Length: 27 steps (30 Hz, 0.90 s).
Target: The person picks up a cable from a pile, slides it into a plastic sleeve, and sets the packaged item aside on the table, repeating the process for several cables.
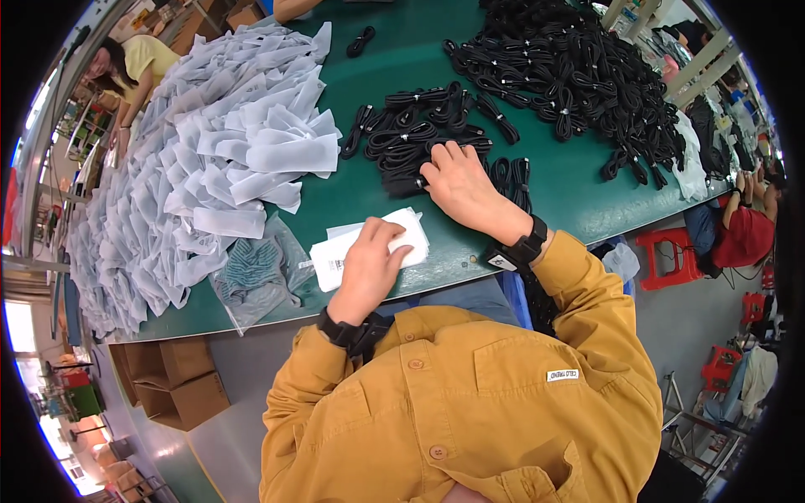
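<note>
My left hand (369, 264) rests on a small stack of white bags (327, 256) near the table's front edge. Its thumb and fingers are apart, and nothing shows gripped between them. Further right, my right hand (471, 191) reaches onto the near side of a group of bundled black cables (411, 138). Its bent fingertips are closed on one coiled black cable (405, 184), partly hidden by the fingers. More coiled cables (513, 180) lie just right of that hand.
A large heap of pale pouches (226, 142) covers the table's left. Black cable bundles (570, 67) pile up at the back right. A clear bag with teal contents (256, 268) lies by the front edge. Cardboard boxes (176, 381) and red stools (669, 258) stand below. Other people sit nearby.
</note>
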{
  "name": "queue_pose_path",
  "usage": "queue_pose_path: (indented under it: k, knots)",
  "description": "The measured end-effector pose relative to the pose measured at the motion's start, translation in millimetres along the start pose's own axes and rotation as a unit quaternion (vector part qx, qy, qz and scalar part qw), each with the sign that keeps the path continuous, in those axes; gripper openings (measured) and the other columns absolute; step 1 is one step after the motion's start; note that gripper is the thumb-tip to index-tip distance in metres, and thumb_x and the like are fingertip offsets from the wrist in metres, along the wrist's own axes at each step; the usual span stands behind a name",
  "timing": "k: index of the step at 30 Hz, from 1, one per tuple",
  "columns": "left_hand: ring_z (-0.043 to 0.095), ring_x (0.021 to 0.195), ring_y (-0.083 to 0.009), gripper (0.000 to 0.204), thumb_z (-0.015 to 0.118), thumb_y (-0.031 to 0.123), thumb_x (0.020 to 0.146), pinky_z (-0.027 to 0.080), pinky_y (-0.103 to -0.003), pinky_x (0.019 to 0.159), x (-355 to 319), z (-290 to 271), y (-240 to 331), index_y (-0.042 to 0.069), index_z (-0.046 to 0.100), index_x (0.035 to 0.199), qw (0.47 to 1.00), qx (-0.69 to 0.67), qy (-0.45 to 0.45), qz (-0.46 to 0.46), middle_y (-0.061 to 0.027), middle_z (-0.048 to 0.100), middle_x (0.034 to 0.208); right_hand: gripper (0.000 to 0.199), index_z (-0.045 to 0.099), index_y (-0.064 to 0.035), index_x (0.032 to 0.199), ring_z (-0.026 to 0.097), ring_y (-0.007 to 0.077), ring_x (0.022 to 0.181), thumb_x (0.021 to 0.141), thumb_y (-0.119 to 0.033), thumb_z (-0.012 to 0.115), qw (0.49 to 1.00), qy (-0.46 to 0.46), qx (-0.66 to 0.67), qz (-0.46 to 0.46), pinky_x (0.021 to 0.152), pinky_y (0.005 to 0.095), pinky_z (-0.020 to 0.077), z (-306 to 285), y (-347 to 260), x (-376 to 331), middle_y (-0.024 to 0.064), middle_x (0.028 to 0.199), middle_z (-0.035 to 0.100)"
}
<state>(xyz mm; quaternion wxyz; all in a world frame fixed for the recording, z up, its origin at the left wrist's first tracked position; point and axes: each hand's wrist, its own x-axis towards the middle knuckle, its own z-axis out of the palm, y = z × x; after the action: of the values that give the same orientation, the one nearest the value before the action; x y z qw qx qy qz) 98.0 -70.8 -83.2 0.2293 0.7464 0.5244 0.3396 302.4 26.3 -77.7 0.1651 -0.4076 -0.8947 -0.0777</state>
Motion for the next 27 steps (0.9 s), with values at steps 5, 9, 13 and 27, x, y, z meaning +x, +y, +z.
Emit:
queue_pose_path:
  k: [5,9,13,27]
  knots:
    - [0.058,0.062,-0.0245,0.011,0.071,0.006,0.083,0.049,-0.035,0.060,-0.7,21.5,-3.2,0.003,0.064,0.090,0.996,0.083,0.004,0.027,-0.0085,0.060,0.086,0.027,0.060,-0.0019,0.110,0.056,0.0308,0.088,0.084,-0.006,0.067,0.979,0.061,0.193,0.032,0.073,0.0407,0.0447,-22.4,-6.1,-16.2,0.0124,0.096,0.053]
    - [0.055,0.060,-0.0208,0.009,0.070,0.006,0.084,0.047,-0.033,0.058,-3.0,25.9,-11.3,0.002,0.063,0.089,0.998,0.035,0.040,0.016,-0.0074,0.059,0.082,0.033,0.059,-0.0029,0.119,0.057,0.0319,0.081,0.086,-0.003,0.065,0.940,0.046,0.327,0.082,0.068,0.0401,0.0467,-37.0,-17.1,-39.9,0.0132,0.096,0.052]
    - [0.051,0.059,-0.0171,0.007,0.068,0.004,0.086,0.044,-0.030,0.057,-3.1,20.4,-8.0,0.001,0.062,0.088,0.995,-0.064,0.026,-0.075,-0.0075,0.057,0.079,0.042,0.057,-0.0048,0.127,0.057,0.0314,0.076,0.086,0.000,0.064,0.943,0.047,0.323,0.072,0.064,0.0387,0.0477,-41.3,-23.3,-63.7,0.0129,0.094,0.052]
    - [0.052,0.063,-0.0127,0.006,0.066,0.000,0.087,0.044,-0.027,0.059,-6.2,17.5,-4.9,-0.001,0.060,0.089,0.998,-0.041,0.017,-0.042,-0.0054,0.057,0.074,0.051,0.057,-0.0067,0.131,0.058,0.0280,0.074,0.082,0.003,0.067,0.959,0.047,0.276,0.044,0.061,0.0367,0.0483,-35.4,-27.2,-85.5,0.0108,0.092,0.053]
